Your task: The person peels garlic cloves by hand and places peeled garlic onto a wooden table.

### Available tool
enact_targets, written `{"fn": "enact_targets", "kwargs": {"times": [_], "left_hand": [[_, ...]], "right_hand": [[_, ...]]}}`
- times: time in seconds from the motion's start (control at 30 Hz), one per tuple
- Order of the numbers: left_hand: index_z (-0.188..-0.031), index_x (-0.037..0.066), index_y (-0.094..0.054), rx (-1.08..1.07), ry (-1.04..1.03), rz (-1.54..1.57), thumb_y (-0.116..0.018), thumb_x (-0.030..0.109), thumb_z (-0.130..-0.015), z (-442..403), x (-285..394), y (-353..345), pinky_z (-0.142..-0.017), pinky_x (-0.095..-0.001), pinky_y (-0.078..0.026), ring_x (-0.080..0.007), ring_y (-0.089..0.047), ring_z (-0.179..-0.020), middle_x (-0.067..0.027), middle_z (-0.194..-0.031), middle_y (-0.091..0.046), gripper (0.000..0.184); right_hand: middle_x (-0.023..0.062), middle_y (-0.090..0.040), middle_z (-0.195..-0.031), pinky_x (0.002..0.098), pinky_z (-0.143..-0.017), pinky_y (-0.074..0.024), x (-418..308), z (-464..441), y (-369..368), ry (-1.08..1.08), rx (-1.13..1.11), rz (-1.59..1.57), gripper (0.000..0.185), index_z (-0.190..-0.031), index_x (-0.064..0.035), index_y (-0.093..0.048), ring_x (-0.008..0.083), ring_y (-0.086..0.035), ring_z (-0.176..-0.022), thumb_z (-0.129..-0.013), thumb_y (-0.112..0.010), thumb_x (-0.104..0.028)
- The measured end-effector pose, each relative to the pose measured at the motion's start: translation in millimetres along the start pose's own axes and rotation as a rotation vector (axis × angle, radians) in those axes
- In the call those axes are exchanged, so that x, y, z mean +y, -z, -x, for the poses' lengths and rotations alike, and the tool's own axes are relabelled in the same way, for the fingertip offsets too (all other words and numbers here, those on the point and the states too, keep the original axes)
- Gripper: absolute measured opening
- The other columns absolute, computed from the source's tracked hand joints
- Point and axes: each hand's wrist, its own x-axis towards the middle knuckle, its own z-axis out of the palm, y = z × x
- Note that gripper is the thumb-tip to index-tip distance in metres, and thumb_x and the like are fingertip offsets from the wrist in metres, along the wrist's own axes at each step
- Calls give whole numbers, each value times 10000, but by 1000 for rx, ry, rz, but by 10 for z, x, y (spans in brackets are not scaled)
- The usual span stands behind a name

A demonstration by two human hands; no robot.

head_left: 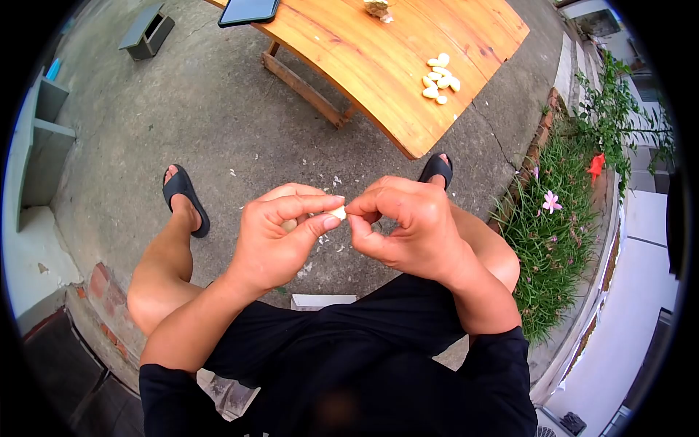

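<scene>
Between the thumb and fingers of my left hand (280, 226) is a pale garlic clove (338, 213), held over the ground in front of my lap. Another pale piece, perhaps a second clove (290, 225), shows partly behind the thumb, inside the curled fingers. My right hand (404, 222) pinches at the clove's right end with thumb and index finger; its fingertips touch the clove, and any skin between them is too small to make out. Several peeled garlic cloves (443, 79) lie in a group on the wooden table (349, 54).
A garlic bulb (378, 9) and a tablet (248, 11) rest on the table's far side. Thin skin flakes (336, 180) litter the concrete ground below my hands. Grass with pink flowers (551, 202) borders the right side; a small grey box-like stool (147, 31) stands far left.
</scene>
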Motion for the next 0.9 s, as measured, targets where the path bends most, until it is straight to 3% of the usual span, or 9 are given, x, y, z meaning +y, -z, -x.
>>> {"fn": "enact_targets", "kwargs": {"times": [0.07,0.17,0.27,0.37,0.47,0.67,0.9], "left_hand": [[-1083,30,-775,-15,14,23,-768,-17,-857,-8,11,0,-819,-254,-516,-117,-645,-926,-80,-1048,-714,231],[-1081,22,-771,-11,5,58,-760,-11,-871,-9,-32,-14,-737,-225,-516,-92,-636,-838,-74,-1030,-712,213],[-1146,34,-746,-45,136,202,-748,4,-893,-19,41,0,-594,-188,-470,-55,-585,-699,-56,-1006,-708,255],[-1207,52,-707,-70,398,635,-729,47,-928,-46,56,21,-486,-172,-383,-33,-501,-586,-45,-962,-700,280],[-1228,58,-683,-92,505,819,-707,94,-959,-47,19,68,-466,-180,-358,-38,-479,-570,-38,-923,-692,272],[-1216,55,-671,-119,539,842,-680,138,-986,-32,24,65,-416,-175,-317,-35,-464,-528,-31,-886,-680,245],[-1223,25,-654,-116,517,845,-666,136,-994,-44,13,52,-413,-163,-335,-29,-486,-529,-93,-1031,-713,255]], "right_hand": [[100,-645,-699,328,-538,-531,3,11,-21,-5,10,12,118,-796,-29,-655,235,-675,-608,-741,-756,-4],[67,-650,-723,280,-575,-518,0,21,-34,10,3,66,134,-802,-31,-664,170,-658,-623,-731,-761,30],[84,-620,-719,313,-548,-545,8,2,-38,67,50,62,160,-831,-22,-633,210,-676,-615,-737,-755,21],[82,-613,-749,305,-561,-552,7,-13,-22,53,36,55,182,-860,-23,-621,196,-677,-629,-748,-753,32],[85,-609,-778,306,-572,-554,9,-3,-68,47,34,22,189,-888,-24,-614,196,-677,-641,-767,-746,34],[90,-607,-799,310,-576,-552,30,2,-93,62,28,19,191,-902,-24,-607,205,-671,-649,-778,-738,37],[87,-598,-773,309,-561,-538,49,-16,-29,46,58,63,184,-890,-26,-608,194,-651,-632,-773,-738,29]]}}
